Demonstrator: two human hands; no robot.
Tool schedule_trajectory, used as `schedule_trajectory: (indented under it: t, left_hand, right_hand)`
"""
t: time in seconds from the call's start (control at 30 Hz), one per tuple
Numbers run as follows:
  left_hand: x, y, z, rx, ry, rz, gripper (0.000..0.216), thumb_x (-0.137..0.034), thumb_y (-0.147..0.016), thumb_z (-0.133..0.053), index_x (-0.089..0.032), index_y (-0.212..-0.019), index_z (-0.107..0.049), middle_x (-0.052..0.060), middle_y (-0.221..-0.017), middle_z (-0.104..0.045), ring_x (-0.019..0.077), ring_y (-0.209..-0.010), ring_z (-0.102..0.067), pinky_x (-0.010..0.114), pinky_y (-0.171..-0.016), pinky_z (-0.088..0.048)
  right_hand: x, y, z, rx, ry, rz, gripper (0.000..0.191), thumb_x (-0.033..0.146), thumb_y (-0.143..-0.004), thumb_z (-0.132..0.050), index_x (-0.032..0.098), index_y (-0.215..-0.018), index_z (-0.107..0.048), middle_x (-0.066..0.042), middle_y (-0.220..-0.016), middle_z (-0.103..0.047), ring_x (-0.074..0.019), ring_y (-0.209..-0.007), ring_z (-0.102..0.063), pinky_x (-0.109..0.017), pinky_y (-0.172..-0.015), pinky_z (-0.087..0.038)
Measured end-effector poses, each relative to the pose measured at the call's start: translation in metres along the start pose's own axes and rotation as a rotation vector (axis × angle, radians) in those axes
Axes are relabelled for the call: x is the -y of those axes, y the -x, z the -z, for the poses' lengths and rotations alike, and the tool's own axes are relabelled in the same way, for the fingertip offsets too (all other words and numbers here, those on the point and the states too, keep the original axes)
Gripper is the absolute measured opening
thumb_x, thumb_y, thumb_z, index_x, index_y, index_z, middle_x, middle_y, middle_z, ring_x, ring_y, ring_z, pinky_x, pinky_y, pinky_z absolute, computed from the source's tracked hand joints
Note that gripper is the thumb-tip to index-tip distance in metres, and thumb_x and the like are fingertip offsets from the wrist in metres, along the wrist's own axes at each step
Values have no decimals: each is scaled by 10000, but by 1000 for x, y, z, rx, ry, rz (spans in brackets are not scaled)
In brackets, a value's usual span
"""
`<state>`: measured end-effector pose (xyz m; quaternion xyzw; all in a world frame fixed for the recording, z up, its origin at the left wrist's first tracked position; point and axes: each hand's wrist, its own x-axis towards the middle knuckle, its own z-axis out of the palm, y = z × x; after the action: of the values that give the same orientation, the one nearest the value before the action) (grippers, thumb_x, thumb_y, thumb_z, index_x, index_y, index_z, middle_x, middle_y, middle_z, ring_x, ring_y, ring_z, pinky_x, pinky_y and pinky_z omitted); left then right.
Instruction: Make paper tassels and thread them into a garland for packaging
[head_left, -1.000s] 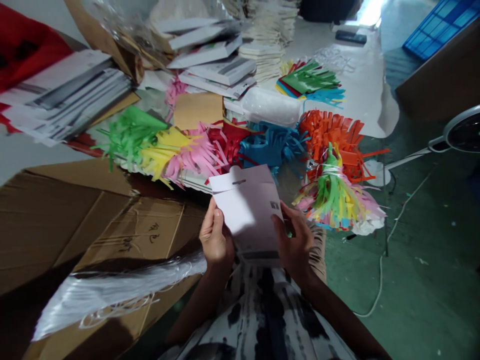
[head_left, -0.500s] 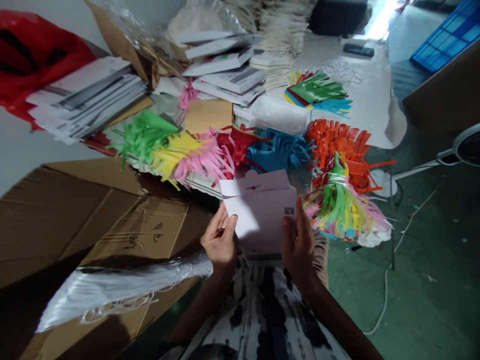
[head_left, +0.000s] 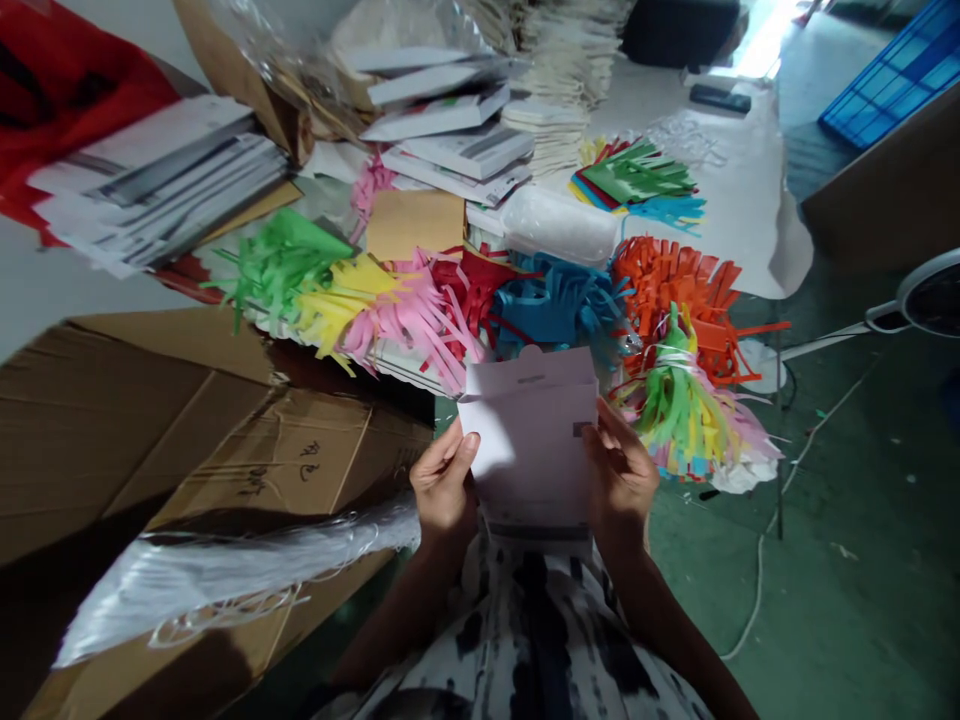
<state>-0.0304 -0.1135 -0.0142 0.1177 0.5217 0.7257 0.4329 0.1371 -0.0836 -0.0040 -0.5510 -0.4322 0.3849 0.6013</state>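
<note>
A flat white paper box (head_left: 529,460) with a tabbed flap at its top is held upright in front of my body. My left hand (head_left: 445,480) pinches its left edge, thumb on the near face. On the opposite edge, my right hand (head_left: 621,478) grips it with the thumb near a small dark printed mark. Just beyond the box lie fringed paper pieces: green (head_left: 281,258), yellow (head_left: 349,297), pink (head_left: 416,315), red (head_left: 471,290), blue (head_left: 559,300) and orange (head_left: 679,285). A tied multicoloured fringe bundle (head_left: 686,410) lies at the right.
Stacked white boxes (head_left: 457,145) and flattened ones (head_left: 169,180) stand at the back left. Below left is an open cardboard carton (head_left: 225,430) with a bundle of white strings (head_left: 232,570) across it. A fan (head_left: 934,295) and a cable (head_left: 761,580) are at the right.
Both hands have shifted slightly right with the box. The box's top now gapes a little more behind its front edge, and my right hand has turned outward along the side.
</note>
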Motion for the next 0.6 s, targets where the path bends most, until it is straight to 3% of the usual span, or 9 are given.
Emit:
schedule_trajectory:
  t: [0.2, 0.3, 0.6]
  left_hand:
    - [4, -2, 2, -12, 36, -4, 453, -388, -640, -999, -250, -1050, -862, 87, -1035, -850, 234, -944, -802, 353, -890, -633]
    - [9, -2, 6, -57, -12, -17, 411, -387, -642, -997, -253, -1007, -865, 62, -1006, -852, 205, -881, -796, 331, -850, -629]
    - [9, -6, 10, -83, -166, -317, 213, -333, -744, -937, -240, -920, -859, 38, -927, -838, 172, -810, -768, 282, -768, -604]
  right_hand:
    - [-4, 0, 0, -40, -23, -41, 335, 386, -851, -857, 257, -1159, -831, -36, -957, -800, -154, -835, -740, -306, -768, -612]
    - [-2, 1, 2, -55, 21, -44, 323, 401, -866, -845, 248, -1150, -833, -50, -984, -816, -165, -832, -751, -322, -774, -623]
    - [5, 10, 6, -79, 33, -57, 301, 427, -877, -830, 261, -1127, -842, -72, -1085, -829, -218, -959, -778, -388, -865, -632]
